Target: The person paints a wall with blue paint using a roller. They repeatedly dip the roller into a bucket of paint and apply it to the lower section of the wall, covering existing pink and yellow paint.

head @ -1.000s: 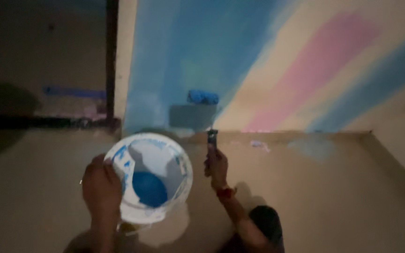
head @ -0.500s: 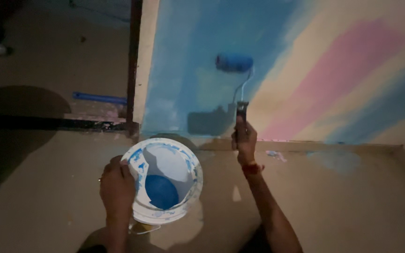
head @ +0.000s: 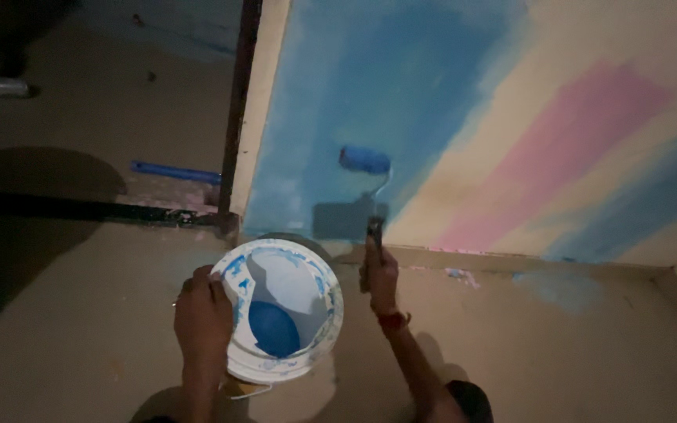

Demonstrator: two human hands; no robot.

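My left hand (head: pixel 201 313) grips the left rim of a white paint bucket (head: pixel 316 343) that holds a pool of blue paint at its bottom. My right hand (head: pixel 380 276) is closed round the dark handle of a small paint roller (head: pixel 365 160). The roller's blue sleeve lies against the blue part of the wall (head: pixel 370 102), low down, a little above the floor line. A red band sits on my right wrist.
The wall carries diagonal bands of blue, cream and pink (head: pixel 566 149). A dark doorframe edge (head: pixel 237 110) stands left of the painted area, with a blue stick (head: pixel 174 172) on the floor beyond it. Paint smears mark the floor (head: pixel 558 286) near the wall base.
The roller went up the wall from its low spot, then came back down a little. The bucket stays in my left hand.
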